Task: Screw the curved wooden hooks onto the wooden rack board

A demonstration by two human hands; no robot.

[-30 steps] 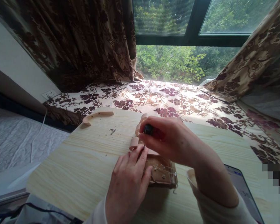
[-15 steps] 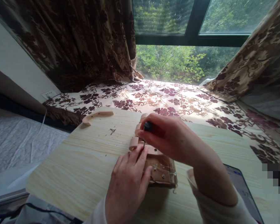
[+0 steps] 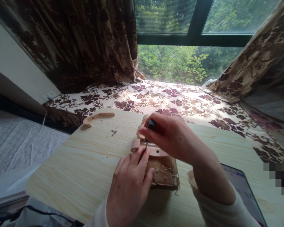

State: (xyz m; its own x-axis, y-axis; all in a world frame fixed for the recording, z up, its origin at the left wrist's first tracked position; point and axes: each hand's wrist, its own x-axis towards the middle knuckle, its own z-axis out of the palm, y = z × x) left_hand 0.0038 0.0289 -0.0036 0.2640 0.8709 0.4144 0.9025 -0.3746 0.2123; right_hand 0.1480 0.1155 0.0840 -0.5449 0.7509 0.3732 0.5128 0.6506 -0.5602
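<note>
My right hand [image 3: 170,135] is closed around the black handle of a screwdriver [image 3: 151,125]. Its thin shaft points down to a pale curved wooden hook [image 3: 158,152], which has a dark hole and lies across a brown block [image 3: 167,168] wrapped in clear film. With its fingertips, my left hand [image 3: 132,179] holds the hook down, the fingers on either side of the screwdriver's tip. Whether a screw sits under the tip is hidden by the fingers. Another curved wooden piece [image 3: 140,130] is just beyond, partly covered by my right hand.
A loose curved wooden piece [image 3: 100,116] lies at the table's far left. Several small screws [image 3: 113,132] are on the pale wooden table [image 3: 73,176]. By my right forearm is a phone [image 3: 241,183]. Behind the table is a flowered window seat [image 3: 151,97].
The screwdriver's handle has turned and shifted slightly right, and my right wrist has rotated a little with it. My left hand stays in place.
</note>
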